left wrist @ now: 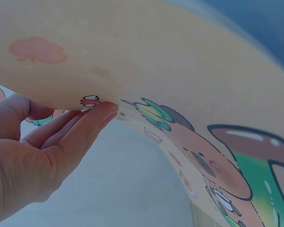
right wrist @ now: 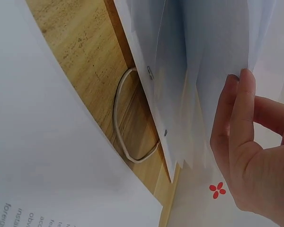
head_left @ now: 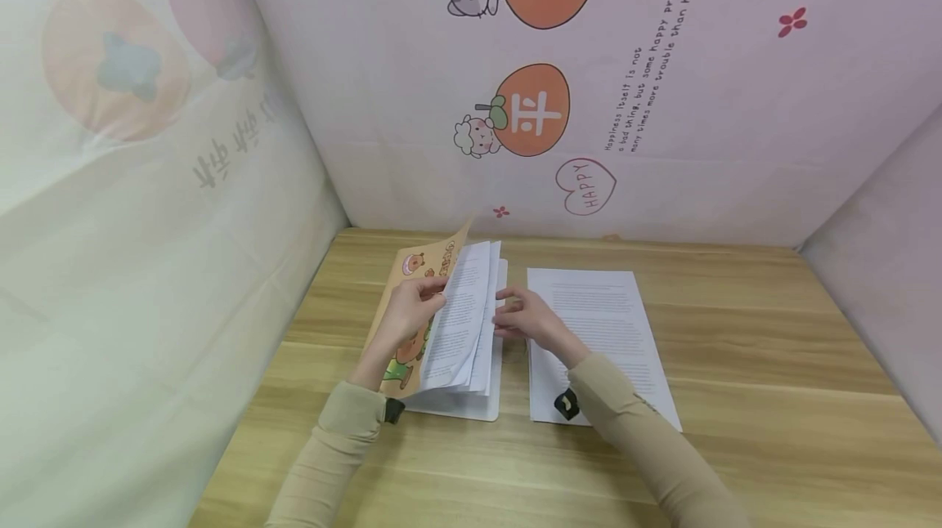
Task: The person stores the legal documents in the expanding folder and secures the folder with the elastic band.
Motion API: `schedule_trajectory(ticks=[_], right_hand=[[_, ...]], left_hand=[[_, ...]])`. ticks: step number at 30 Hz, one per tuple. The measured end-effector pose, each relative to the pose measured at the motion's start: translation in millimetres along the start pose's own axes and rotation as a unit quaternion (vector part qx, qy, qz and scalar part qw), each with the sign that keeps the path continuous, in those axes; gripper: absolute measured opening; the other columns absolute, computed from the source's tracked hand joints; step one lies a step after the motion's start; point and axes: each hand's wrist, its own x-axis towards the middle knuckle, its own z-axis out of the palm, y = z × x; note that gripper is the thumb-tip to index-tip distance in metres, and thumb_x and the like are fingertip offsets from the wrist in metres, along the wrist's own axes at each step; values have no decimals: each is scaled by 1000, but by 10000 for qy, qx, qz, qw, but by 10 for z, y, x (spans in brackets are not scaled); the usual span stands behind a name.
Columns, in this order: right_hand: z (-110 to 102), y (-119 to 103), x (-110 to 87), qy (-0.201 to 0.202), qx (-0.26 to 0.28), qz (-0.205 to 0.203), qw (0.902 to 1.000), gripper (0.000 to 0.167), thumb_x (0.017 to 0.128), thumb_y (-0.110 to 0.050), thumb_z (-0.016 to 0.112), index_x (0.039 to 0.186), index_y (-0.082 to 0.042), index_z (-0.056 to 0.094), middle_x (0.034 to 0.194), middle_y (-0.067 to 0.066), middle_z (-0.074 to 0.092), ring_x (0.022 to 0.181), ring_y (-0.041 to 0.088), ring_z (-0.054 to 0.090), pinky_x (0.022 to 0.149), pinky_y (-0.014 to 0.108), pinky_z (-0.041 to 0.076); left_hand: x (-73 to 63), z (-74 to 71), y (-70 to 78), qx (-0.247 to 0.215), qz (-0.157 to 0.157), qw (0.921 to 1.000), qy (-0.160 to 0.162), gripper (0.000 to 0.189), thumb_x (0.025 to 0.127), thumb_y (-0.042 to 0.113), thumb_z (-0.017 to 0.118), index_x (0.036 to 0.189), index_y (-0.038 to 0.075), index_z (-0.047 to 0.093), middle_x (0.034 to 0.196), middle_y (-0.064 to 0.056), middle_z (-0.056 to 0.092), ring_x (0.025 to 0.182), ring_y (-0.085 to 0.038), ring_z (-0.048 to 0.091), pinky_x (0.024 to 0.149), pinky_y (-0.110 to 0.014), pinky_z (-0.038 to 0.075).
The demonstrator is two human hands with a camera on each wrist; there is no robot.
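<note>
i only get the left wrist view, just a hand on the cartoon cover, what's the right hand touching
Observer: The right hand has its fingertips at the edge of the white pages inside the open booklet.
Operator: anything beside the booklet
Observer: Yes, printed sheets lie on the table to its right.
Operator: anything between them
Observer: A pale cord-like loop shows in the gap, in the right wrist view.

Folder (head_left: 436, 260) left of the papers (head_left: 607, 319) on the table (head_left: 773, 364), wall (head_left: 412, 119) behind both.
</note>
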Motion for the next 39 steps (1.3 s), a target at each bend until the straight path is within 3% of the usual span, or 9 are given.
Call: schedule_trajectory(ticks=[16, 23, 34, 39], right_hand=[[78, -43, 34, -122, 83, 19, 9999, 50, 94, -4, 62, 140, -1, 44, 123, 26, 61, 96, 26, 72, 87, 37, 60], [111, -61, 57, -101, 77, 43, 9999, 51, 94, -4, 62, 141, -1, 43, 124, 26, 62, 103, 33, 71, 92, 41, 58], [142, -76, 85, -138, 123, 60, 9998, 51, 95, -5, 61, 142, 1, 42, 126, 28, 60, 94, 22, 72, 94, 43, 57], [167, -74, 96, -143, 176, 92, 9997, 51, 94, -5, 61, 141, 1, 42, 126, 27, 61, 90, 19, 72, 88, 38, 59]], left_hand=[[-23, -33, 7, -37, 19, 10000, 33, 42, 90, 6, 57, 131, -1, 62, 129, -20, 67, 116, -32, 67, 93, -40, 57], [-13, -41, 22, -129, -13, 9999, 2, 43, 90, 8, 57, 132, -1, 61, 130, -20, 66, 118, -32, 66, 95, -41, 56], [-20, -49, 15, -105, 16, 9999, 19, 42, 91, 9, 57, 131, -1, 62, 130, -20, 66, 119, -33, 66, 93, -40, 57], [-29, -48, 18, -105, -11, 9999, 45, 41, 91, 9, 57, 131, 1, 63, 129, -20, 67, 118, -33, 66, 94, -41, 56]])
